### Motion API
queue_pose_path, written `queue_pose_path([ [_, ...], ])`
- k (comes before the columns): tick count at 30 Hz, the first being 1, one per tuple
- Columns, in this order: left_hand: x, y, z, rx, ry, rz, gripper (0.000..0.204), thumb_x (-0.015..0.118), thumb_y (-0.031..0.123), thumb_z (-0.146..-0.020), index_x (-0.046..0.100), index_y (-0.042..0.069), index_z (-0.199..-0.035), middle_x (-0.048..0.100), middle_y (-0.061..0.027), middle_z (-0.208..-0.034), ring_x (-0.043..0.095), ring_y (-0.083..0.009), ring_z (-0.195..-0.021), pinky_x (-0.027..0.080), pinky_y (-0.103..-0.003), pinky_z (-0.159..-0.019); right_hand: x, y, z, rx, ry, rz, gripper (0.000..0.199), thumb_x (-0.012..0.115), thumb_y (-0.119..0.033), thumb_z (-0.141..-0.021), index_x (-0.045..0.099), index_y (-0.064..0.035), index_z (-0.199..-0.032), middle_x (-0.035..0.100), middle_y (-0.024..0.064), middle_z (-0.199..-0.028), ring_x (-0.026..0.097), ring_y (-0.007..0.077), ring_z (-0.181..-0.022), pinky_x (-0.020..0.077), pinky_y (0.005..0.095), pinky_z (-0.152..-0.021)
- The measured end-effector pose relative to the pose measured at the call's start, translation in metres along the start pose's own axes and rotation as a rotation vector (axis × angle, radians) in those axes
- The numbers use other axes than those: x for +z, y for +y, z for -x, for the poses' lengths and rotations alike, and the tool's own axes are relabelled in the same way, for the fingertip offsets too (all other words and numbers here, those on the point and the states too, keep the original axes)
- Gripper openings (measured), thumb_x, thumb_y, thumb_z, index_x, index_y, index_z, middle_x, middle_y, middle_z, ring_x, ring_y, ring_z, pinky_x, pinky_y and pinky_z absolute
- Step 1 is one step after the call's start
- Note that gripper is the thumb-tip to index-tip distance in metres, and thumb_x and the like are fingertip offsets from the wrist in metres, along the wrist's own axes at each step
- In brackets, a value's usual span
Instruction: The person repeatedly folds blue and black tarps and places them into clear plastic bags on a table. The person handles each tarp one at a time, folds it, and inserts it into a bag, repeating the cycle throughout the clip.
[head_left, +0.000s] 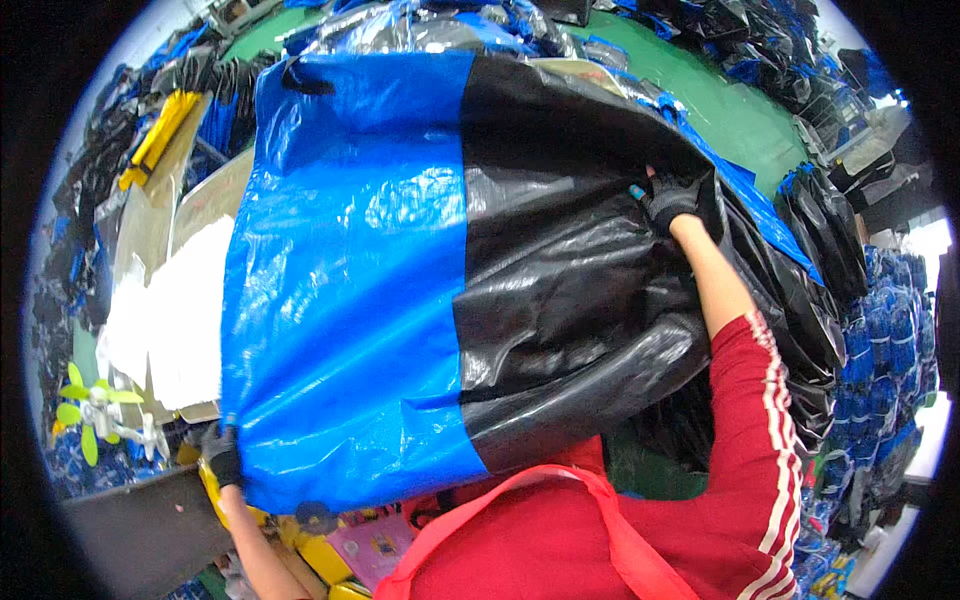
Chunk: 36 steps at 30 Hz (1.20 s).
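Left hand [222,457] half hidden behind lower corner of blue and black bag [400,280]; right hand [672,205] fingertips buried in its black folds.

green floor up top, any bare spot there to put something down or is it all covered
The widest bare patch is the green floor at upper right, bordered by the blue and black bag and heaps of dark bags. A smaller green strip shows at upper left. Everywhere else is crowded: both gloved hands, left hand and right hand, grip the bag.
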<state>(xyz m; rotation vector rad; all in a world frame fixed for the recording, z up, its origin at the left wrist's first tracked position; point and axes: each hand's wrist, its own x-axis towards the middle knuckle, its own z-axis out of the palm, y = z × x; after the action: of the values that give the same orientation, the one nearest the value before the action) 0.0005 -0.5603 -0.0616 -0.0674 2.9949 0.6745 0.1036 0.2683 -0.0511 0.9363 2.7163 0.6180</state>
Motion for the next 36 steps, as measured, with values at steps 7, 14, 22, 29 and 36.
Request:
queue_pose_path([
  [7,0.064,0.153,-0.033,0.475,0.231,-0.156,0.061,0.061,0.026,-0.087,0.04,0.0,-0.138,0.042,-0.023,-0.14,0.04,-0.0376,-0.13,0.031,-0.043,-0.108,-0.039,-0.02,-0.017,-0.246,-0.284,-0.374,0.066,0.053,-0.052,-0.085,0.044,-0.0126,-0.137,0.045,0.0144,-0.138,0.039,0.0363,-0.128,0.0291,0.0579,-0.102],
  [14,0.2,0.396,0.002,1.321,-0.416,-0.057,0.067,0.05,0.053,-0.087,0.037,0.015,-0.142,0.033,-0.0193,-0.147,0.027,-0.0388,-0.137,0.017,-0.06,-0.109,-0.148,-0.076,-0.124,-0.237,0.641,-0.42,0.041,0.061,-0.028,-0.08,0.059,-0.0137,-0.118,0.063,0.0216,-0.107,0.059,0.0339,-0.104,0.0457,0.0453,-0.088],
  [22,0.257,0.457,-0.078,1.321,-0.289,-0.428,0.079,0.06,0.051,-0.082,0.031,0.014,-0.145,0.028,-0.0166,-0.15,0.024,-0.0401,-0.138,0.02,-0.056,-0.109,-0.191,-0.064,0.141,-0.831,0.254,-0.69,0.038,0.044,-0.032,-0.091,0.061,-0.0023,-0.107,0.066,0.0182,-0.082,0.065,0.0349,-0.076,0.0519,0.0421,-0.07],
  [29,0.247,0.401,-0.092,1.295,-0.249,-0.397,0.074,0.059,0.048,-0.083,0.034,0.014,-0.144,0.029,-0.0165,-0.15,0.026,-0.0395,-0.137,0.023,-0.053,-0.108,-0.151,-0.029,0.191,-0.527,0.239,-0.635,0.041,0.046,-0.032,-0.091,0.059,-0.0061,-0.121,0.06,0.0134,-0.066,0.062,0.0291,-0.061,0.0487,0.0381,-0.06],
  [36,0.18,0.432,-0.1,1.249,-0.382,-0.349,0.069,0.058,0.045,-0.085,0.037,0.013,-0.142,0.03,-0.0164,-0.15,0.027,-0.0389,-0.137,0.025,-0.05,-0.108,-0.209,-0.034,0.145,-0.618,1.097,-0.473,0.057,0.06,-0.011,-0.072,0.056,-0.0175,-0.129,0.056,0.0043,-0.071,0.055,0.0216,-0.052,0.0415,0.0355,-0.044],
])
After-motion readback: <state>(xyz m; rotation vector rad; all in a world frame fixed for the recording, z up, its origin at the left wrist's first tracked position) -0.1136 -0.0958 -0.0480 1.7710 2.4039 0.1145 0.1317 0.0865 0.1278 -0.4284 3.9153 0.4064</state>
